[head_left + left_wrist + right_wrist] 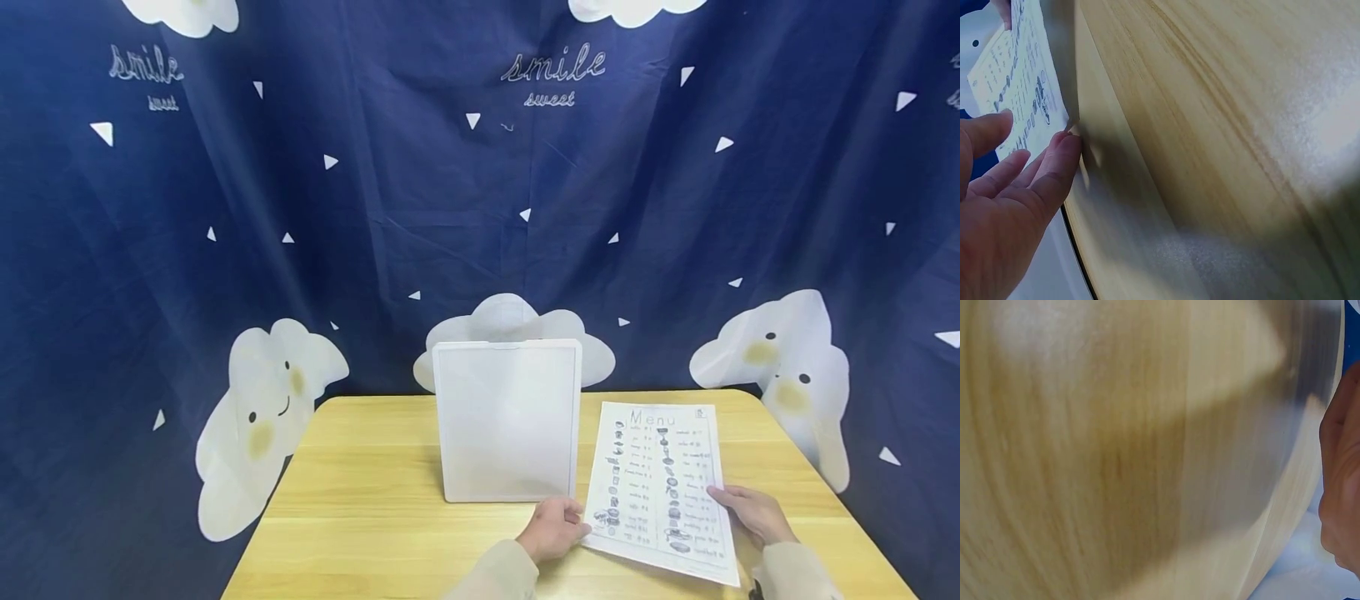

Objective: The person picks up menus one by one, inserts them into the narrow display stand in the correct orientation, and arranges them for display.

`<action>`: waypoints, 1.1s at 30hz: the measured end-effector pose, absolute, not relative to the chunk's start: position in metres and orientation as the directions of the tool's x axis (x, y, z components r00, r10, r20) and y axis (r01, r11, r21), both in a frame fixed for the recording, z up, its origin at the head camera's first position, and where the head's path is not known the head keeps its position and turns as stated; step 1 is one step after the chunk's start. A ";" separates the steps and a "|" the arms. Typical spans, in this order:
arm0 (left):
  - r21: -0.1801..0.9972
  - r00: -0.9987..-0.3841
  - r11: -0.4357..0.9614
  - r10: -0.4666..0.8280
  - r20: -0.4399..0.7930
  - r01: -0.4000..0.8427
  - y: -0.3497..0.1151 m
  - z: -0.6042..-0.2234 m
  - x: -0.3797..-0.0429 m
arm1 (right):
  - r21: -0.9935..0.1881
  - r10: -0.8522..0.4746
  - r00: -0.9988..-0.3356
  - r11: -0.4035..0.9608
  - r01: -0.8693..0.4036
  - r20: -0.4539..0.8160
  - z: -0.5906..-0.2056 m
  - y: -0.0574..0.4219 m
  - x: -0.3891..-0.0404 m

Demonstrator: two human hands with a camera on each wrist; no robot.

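A white paper sheet headed "Menu" (660, 483), with two columns of small pictures and writing, is tilted up over the right part of the table. My right hand (756, 512) holds its right edge, thumb on the front and the other fingers hidden behind. At the lower left corner is my left hand (553, 529). In the left wrist view, the left hand's fingertips (1067, 145) are right at the sheet's corner, with the thumb standing apart from them. Only the side of the right hand (1342, 481) shows in the right wrist view.
A white rectangular board (508, 425) stands upright on the wooden table (360, 500), just left of the sheet. Behind the table hangs a dark blue curtain (420, 183) printed with clouds and small white triangles. The sheet and hands cast shadows on the tabletop.
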State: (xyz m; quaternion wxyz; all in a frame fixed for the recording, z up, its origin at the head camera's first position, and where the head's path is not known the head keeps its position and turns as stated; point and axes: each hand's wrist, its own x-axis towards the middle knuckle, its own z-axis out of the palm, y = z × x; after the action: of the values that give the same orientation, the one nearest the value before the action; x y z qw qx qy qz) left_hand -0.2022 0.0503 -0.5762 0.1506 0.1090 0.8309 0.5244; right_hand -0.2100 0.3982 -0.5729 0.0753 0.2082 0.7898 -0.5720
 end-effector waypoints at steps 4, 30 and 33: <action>0.895 -0.937 0.439 0.340 -0.081 0.082 0.049 -0.577 -0.203 | -0.890 0.213 -0.901 0.184 0.417 -0.378 -0.571 0.398 -0.209; 0.983 -0.961 0.182 0.276 -0.020 0.032 0.043 -0.556 -0.210 | -0.923 0.053 -0.929 -0.146 0.355 -0.366 -0.572 0.404 -0.206; 0.986 -0.953 0.161 0.302 -0.006 0.045 0.038 -0.556 -0.212 | -0.927 0.014 -0.937 -0.151 0.342 -0.348 -0.570 0.405 -0.206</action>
State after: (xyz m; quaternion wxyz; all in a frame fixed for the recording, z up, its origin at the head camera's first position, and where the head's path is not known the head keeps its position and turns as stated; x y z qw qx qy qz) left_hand -0.2118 0.0381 -0.5557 0.1011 0.1149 0.7553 0.6373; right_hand -0.2059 0.4055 -0.5704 0.1102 0.1387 0.6420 -0.7460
